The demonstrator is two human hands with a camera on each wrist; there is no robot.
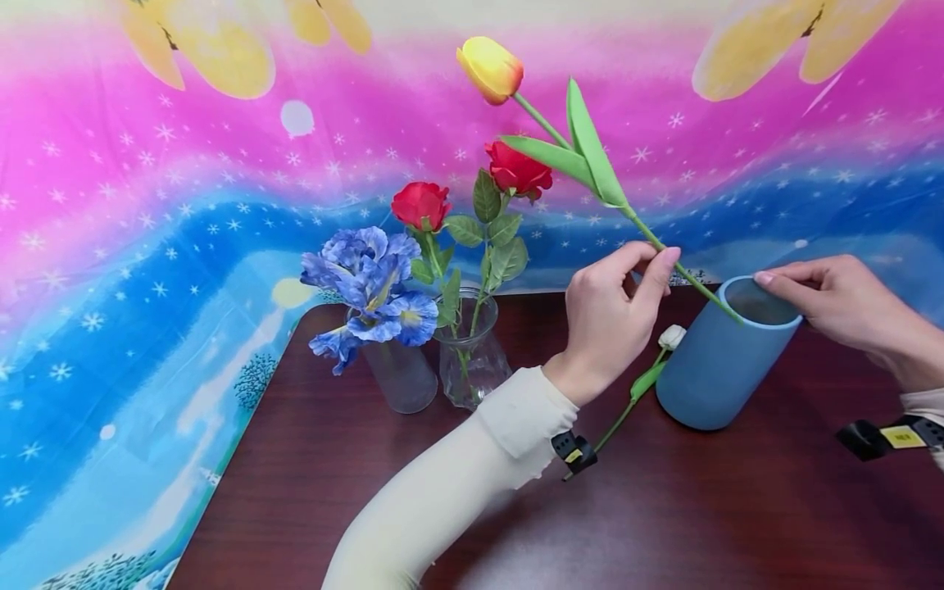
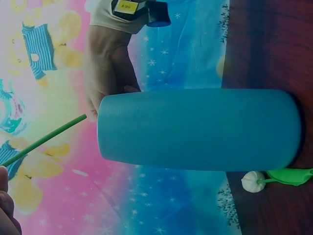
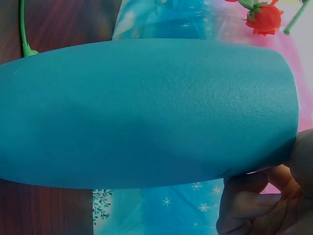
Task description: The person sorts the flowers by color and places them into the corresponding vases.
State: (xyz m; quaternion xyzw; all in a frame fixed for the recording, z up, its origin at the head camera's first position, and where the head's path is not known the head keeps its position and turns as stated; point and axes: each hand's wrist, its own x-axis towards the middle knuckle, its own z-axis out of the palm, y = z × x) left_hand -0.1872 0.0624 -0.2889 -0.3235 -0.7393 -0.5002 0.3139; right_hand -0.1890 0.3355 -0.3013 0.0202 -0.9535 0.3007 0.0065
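Note:
My left hand (image 1: 612, 315) pinches the green stem of a yellow-orange tulip (image 1: 490, 70) between thumb and fingers. The bloom points up and to the left, and the bare stem end (image 2: 68, 126) is just above the mouth of a blue vase (image 1: 719, 369), apart from its rim in the left wrist view. With thumb and fingers my right hand (image 1: 848, 299) grips that rim at its right side; the thumb (image 3: 303, 154) shows in the right wrist view. Beside the vase a white flower (image 1: 671, 337) lies on the table, its stem partly hidden behind my left wrist.
To the left, a clear glass vase (image 1: 472, 369) holds two red roses (image 1: 420, 205). Next to it a frosted vase (image 1: 404, 378) holds blue flowers (image 1: 372, 287). A patterned cloth (image 1: 243, 188) hangs behind the dark wooden table (image 1: 295, 492).

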